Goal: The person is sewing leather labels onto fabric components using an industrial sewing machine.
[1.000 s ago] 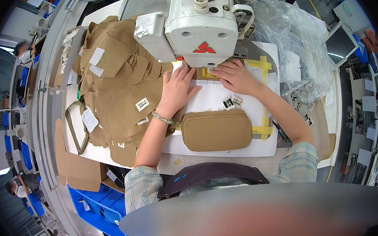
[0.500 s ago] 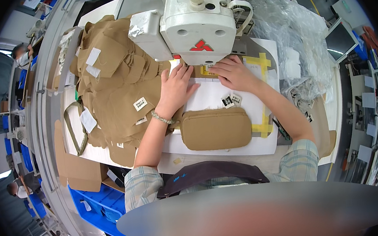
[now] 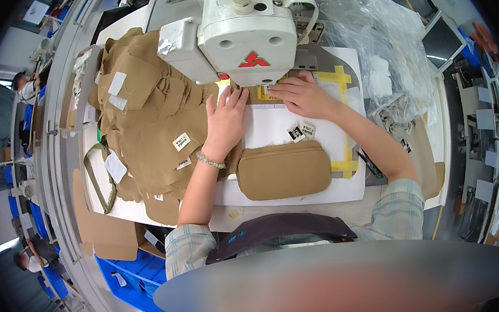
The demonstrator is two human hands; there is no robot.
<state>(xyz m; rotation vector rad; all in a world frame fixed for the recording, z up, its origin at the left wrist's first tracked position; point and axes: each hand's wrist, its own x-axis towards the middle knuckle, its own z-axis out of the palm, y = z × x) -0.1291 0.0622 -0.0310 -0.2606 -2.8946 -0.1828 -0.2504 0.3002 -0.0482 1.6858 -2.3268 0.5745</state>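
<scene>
A white sewing machine head (image 3: 246, 42) overhangs the work area. Under it lies a strip of tan fabric (image 3: 255, 96), mostly covered by the machine and my hands. My left hand (image 3: 227, 118) rests flat at the strip's left side, fingers stretched out, a beaded bracelet on the wrist. From the right, my right hand (image 3: 305, 97) reaches in with bent fingers, their tips drawn together at a small yellow-edged piece (image 3: 265, 92) below the needle area. What those fingertips hold is too small to make out. Nearer me sits a tan zip pouch (image 3: 284, 171), with small black and white labels (image 3: 296, 133) just beyond it.
A tall heap of tan fabric pieces (image 3: 158, 119) fills the left side. Clear plastic wrapping (image 3: 370, 52) is piled at the right. Yellow tape (image 3: 347, 166) marks the white sheet's edge, near dark snips (image 3: 370, 164). A blue bin (image 3: 136, 282) stands below the table's left edge.
The right hand's fingertips have shifted slightly left and drawn closer together by the yellow-edged piece. The left hand stays in nearly the same place. The whole view has moved a little.
</scene>
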